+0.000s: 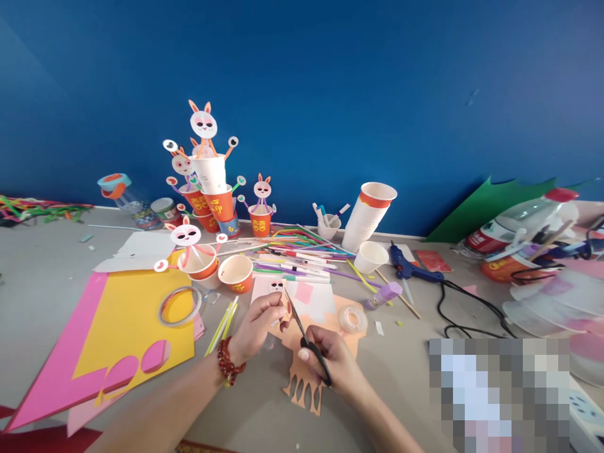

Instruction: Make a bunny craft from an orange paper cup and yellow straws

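My left hand, with a red bead bracelet at the wrist, pinches a small piece of peach paper. Black-handled scissors are gripped in my right hand, their blades pointing up beside that paper. Beneath my hands lies a larger peach paper sheet with several leaf-shaped holes along its lower edge. Just beyond my left fingers, a white rabbit face rests on white paper. A clear tape roll sits on the peach sheet to the right.
Paper-cup rabbits stand at the back left, some stacked. Yellow card and a grey tape ring lie left. Markers spread across the middle. A glue stick, stacked cups and a corded blue glue gun are right.
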Tool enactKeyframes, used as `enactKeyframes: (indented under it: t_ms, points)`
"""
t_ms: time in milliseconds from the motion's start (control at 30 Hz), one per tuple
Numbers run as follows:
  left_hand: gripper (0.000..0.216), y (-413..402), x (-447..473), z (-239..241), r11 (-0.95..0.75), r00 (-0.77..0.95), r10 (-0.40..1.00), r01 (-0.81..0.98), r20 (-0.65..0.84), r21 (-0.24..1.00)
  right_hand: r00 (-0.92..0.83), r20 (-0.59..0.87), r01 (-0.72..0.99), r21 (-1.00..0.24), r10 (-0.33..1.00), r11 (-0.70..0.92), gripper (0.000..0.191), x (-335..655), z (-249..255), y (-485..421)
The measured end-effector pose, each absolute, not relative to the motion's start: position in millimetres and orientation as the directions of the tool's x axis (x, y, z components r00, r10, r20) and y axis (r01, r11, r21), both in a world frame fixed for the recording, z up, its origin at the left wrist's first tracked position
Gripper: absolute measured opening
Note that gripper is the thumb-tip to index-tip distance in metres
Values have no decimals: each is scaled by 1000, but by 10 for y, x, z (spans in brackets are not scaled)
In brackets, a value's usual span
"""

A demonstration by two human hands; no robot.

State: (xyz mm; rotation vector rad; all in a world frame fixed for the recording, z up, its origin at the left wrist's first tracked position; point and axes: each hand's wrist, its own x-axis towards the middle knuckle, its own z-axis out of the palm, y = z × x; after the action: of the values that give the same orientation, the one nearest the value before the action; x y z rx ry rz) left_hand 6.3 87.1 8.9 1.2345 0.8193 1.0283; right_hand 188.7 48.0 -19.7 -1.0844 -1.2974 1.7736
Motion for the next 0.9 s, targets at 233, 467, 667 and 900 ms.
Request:
enactKeyframes:
  t_ms: [233, 467, 667, 900]
  points:
    - [22, 878, 60, 35, 19, 358, 931, -227, 65, 974, -416, -209, -71, -963, 885, -261, 63, 1878, -286, 470]
    - [21, 872, 76, 25, 26, 340, 939, -214, 50, 976, -416, -181, -100, -965, 891, -243, 60, 1860, -380, 452]
    - [23, 884, 86, 44, 29, 333, 942, -183, 35, 983, -410, -208, -73, -963, 888, -258, 62, 1834, -289, 452]
    - [23, 881, 65, 34, 40, 361, 932, -149, 16, 988, -429, -239, -69, -953, 871, -295, 61, 1851, -251, 458]
